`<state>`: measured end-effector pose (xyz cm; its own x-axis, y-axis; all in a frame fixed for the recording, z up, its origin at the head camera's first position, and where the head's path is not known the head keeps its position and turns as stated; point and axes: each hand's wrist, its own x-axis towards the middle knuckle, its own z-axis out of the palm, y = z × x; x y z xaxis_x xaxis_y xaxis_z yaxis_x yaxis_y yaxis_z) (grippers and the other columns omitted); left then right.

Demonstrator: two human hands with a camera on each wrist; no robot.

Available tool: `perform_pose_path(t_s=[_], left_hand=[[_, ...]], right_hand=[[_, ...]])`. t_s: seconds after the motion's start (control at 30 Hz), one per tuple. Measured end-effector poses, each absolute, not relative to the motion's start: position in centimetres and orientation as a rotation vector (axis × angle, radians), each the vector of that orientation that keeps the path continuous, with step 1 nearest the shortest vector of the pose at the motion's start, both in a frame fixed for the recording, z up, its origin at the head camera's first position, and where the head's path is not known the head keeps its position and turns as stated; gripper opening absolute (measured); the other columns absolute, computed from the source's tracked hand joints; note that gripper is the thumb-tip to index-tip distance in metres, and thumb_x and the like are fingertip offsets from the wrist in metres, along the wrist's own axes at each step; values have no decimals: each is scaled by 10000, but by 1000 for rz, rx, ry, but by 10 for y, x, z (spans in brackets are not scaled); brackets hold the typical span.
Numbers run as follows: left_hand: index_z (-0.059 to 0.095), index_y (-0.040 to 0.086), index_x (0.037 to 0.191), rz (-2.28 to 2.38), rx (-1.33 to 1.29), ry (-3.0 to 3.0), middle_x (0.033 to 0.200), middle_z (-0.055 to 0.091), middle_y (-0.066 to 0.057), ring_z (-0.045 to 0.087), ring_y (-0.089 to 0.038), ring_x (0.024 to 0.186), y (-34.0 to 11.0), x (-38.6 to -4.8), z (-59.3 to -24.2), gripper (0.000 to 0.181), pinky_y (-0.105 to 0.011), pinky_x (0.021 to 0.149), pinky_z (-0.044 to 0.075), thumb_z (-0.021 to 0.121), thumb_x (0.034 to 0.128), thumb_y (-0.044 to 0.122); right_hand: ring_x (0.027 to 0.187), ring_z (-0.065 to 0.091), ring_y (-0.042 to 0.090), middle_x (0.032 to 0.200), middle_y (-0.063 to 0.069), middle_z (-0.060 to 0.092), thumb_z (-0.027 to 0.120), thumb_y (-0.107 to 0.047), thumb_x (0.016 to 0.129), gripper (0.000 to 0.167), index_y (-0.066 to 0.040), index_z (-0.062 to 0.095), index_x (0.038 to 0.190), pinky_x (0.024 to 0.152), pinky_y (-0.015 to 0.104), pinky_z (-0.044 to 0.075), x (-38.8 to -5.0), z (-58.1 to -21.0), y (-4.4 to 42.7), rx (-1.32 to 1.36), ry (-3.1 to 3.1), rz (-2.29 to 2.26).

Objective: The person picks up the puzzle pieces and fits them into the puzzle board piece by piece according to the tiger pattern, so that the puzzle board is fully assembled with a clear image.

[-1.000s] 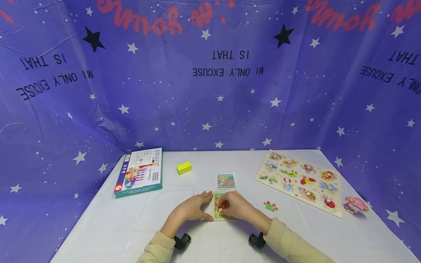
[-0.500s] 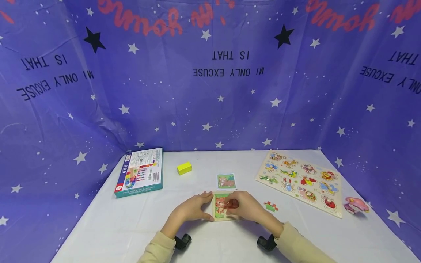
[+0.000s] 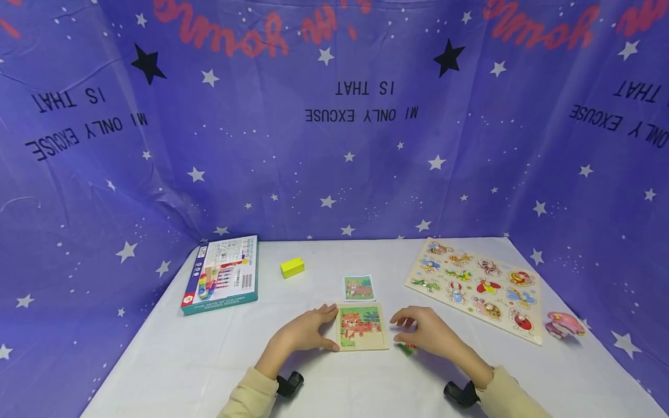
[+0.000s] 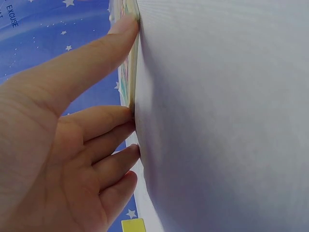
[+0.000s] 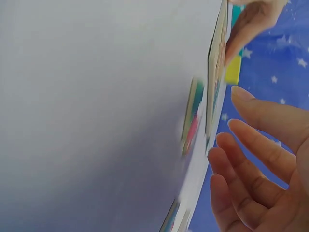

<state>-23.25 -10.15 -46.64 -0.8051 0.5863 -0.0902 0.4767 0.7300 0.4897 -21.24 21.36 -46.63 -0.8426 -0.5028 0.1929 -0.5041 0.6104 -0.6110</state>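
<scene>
In the head view, a small wooden puzzle board (image 3: 363, 347) lies flat, its tiger picture partly filled and bare wood at the lower right. My left hand (image 3: 309, 330) rests at its left edge, thumb near the bottom corner and fingertips near the top. The left wrist view also has the thumb (image 4: 91, 63) touching the board's edge. To the right, my right hand (image 3: 425, 332) is over a loose puzzle piece (image 3: 406, 348), which it partly hides. In the right wrist view, the fingers (image 5: 260, 150) are loosely bent and apart from the loose piece (image 5: 192, 118).
A bear picture card (image 3: 359, 288) lies just beyond the board. Farther back are a yellow block (image 3: 292, 267), a boxed toy (image 3: 222, 276) at left and an insect peg puzzle (image 3: 478, 290) at right. A pink toy (image 3: 564, 325) stands beside the peg puzzle.
My right hand has let go of a piece in the board and moved right, off the board. It now covers the spot of the loose red-and-green piece. The left hand has stayed put.
</scene>
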Motion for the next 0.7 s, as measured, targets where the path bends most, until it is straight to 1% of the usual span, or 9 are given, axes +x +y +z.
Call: perform_pose_path(t_s=[0.27, 0.5, 0.63, 0.7], left_hand=[[431, 6, 1433, 658, 854, 2697, 1507, 372, -124, 300, -329, 1401, -101, -234, -468, 892, -487, 1147, 246, 787, 744, 447], [432, 6, 1433, 658, 851, 2696, 1509, 373, -118, 299, -326, 1402, -101, -233, -467, 890, -484, 1146, 250, 790, 744, 441], [435, 5, 1431, 670, 842, 2698, 1504, 379, -126, 304, -333, 1398, -101, -231, -466, 888, -488, 1143, 256, 799, 740, 428], [436, 8, 1432, 677, 833, 2695, 1503, 380, -128, 306, -334, 1397, -101, -231, -465, 887, -491, 1141, 258, 802, 739, 424]], right_hand=[[816, 633, 176, 975, 22, 691, 817, -170, 765, 328, -69, 698, 1053, 686, 299, 555, -211, -469, 248, 794, -2823, 1027], [785, 616, 155, 952, 0, 682, 826, -99, 737, 338, -66, 694, 1046, 636, 253, 525, -211, -467, 265, 694, -2844, 908], [766, 590, 129, 907, -21, 656, 833, -106, 727, 368, -60, 678, 1058, 612, 234, 497, -213, -468, 271, 631, -2888, 873], [746, 565, 113, 865, -31, 632, 832, -112, 730, 359, -59, 672, 1047, 601, 229, 482, -214, -469, 273, 620, -2903, 885]])
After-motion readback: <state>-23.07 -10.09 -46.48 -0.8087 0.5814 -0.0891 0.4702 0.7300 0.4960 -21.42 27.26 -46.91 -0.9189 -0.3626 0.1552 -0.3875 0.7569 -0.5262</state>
